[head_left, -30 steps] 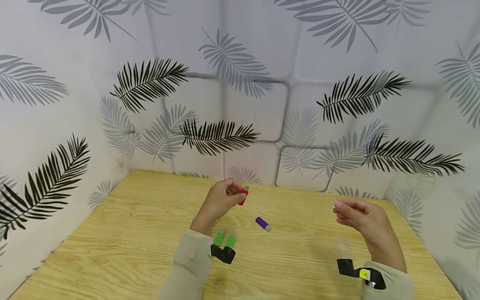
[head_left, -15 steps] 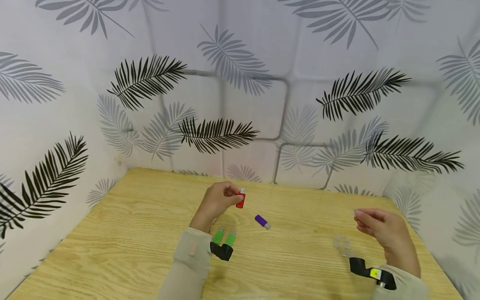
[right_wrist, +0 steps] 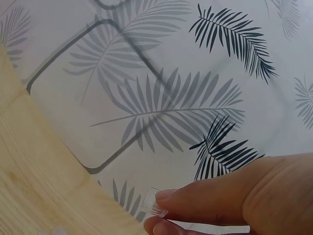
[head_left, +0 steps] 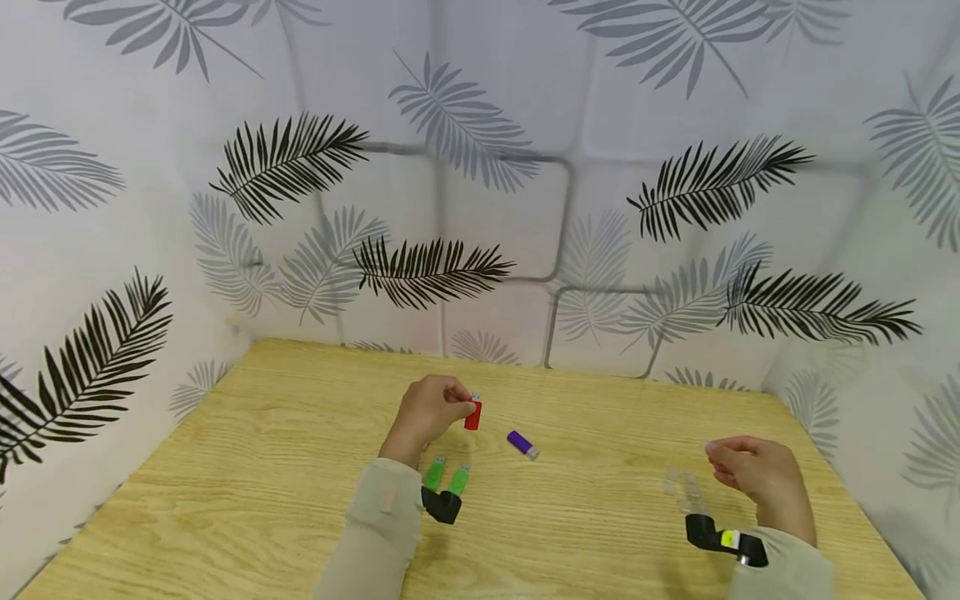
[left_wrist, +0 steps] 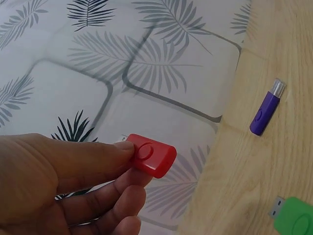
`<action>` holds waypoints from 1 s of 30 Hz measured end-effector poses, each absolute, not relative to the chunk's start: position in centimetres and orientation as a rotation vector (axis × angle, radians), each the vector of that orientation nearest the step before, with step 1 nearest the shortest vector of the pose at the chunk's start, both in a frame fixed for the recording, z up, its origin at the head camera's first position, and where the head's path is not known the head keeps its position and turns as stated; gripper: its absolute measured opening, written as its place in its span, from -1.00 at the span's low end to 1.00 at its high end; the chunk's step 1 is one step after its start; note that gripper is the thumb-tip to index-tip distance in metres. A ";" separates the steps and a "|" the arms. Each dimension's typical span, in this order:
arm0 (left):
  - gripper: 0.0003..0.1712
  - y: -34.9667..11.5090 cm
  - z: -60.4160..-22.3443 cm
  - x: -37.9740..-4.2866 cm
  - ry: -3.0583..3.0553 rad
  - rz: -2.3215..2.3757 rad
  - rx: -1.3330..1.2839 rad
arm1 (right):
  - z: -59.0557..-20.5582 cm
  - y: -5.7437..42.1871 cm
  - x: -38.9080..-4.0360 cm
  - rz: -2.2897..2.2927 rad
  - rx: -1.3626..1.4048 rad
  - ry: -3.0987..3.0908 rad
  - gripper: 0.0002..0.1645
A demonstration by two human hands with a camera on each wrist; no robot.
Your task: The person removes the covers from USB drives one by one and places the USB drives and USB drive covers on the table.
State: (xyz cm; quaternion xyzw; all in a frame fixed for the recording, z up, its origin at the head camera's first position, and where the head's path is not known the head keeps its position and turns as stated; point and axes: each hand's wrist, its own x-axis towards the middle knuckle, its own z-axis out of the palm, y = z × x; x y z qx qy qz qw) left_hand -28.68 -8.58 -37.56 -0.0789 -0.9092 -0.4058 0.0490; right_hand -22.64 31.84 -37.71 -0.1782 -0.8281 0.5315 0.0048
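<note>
My left hand (head_left: 427, 412) pinches a red USB stick (head_left: 472, 415) between thumb and fingers, held above the table with its metal plug bare. Between the thumb and finger of my right hand (head_left: 765, 473) is a small clear plastic cap (right_wrist: 154, 203), best seen in the right wrist view. A purple USB stick (head_left: 522, 444) lies on the table to the right of the left hand, its plug uncovered. Two green USB sticks, one left (head_left: 434, 473) and one right (head_left: 459, 480), lie beside the left wrist, partly behind its camera mount.
Several clear caps (head_left: 682, 485) lie on the wooden table (head_left: 592, 533) left of the right hand; their outlines are faint. Leaf-patterned cloth (head_left: 487, 208) stands behind the table and along its sides. A black camera mount (head_left: 442, 504) juts from the left sleeve.
My right hand has moved right and down, away from the left one, still pinching the cap. The left hand has sunk slightly with the red USB stick, which stands more upright.
</note>
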 end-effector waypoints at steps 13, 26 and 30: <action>-0.95 -8.7 -39.3 -29.0 -2.848 -1.105 -0.219 | -39.1 31.8 -23.2 1.507 -0.621 -2.621 -0.59; -0.94 -9.1 -41.0 -29.5 -2.916 -1.099 -0.106 | -40.4 31.7 -22.8 1.417 -0.692 -2.615 -0.59; -0.95 -8.9 -41.1 -29.5 -2.934 -1.039 -0.063 | -41.0 31.7 -22.7 1.378 -0.721 -2.628 -0.60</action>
